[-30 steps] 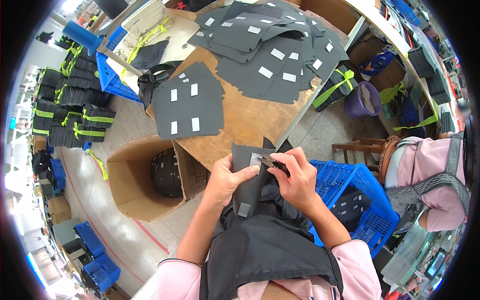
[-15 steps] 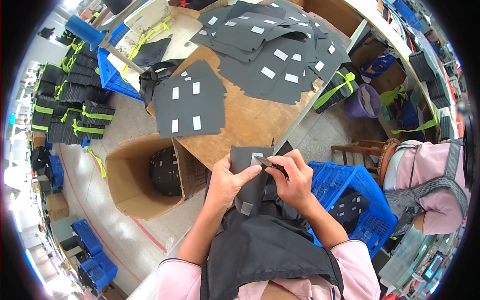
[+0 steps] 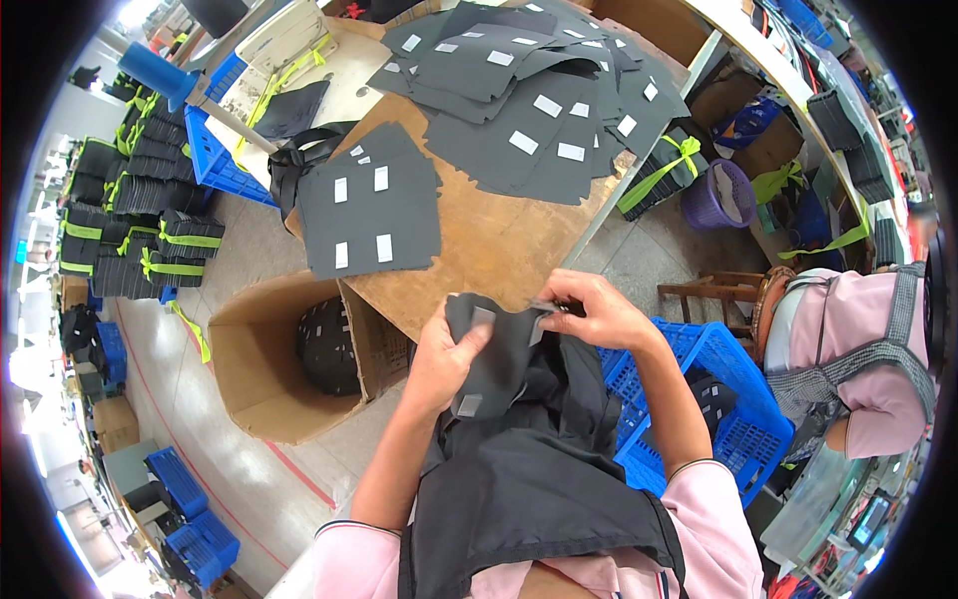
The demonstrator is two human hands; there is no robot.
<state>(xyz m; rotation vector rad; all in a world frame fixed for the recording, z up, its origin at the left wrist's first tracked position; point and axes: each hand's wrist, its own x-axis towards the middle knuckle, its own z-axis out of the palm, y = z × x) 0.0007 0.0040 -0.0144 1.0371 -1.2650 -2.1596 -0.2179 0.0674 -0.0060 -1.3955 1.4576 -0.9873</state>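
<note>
We've got the dark grey panel [image 3: 499, 354] curled right above our black apron [image 3: 539, 499], long axis roughly pointing away from us. Left hand [image 3: 444, 359]'s clamped on its left edge, thumb on top; right hand [image 3: 597, 311] pinches blurry snips [image 3: 543, 304], we think, by the far right corner.

Short pink sleeves [image 3: 714, 519], dark-edged; black apron [image 3: 539, 509]; collar [image 3: 599, 574] seemingly pink, partly cropped.
</note>
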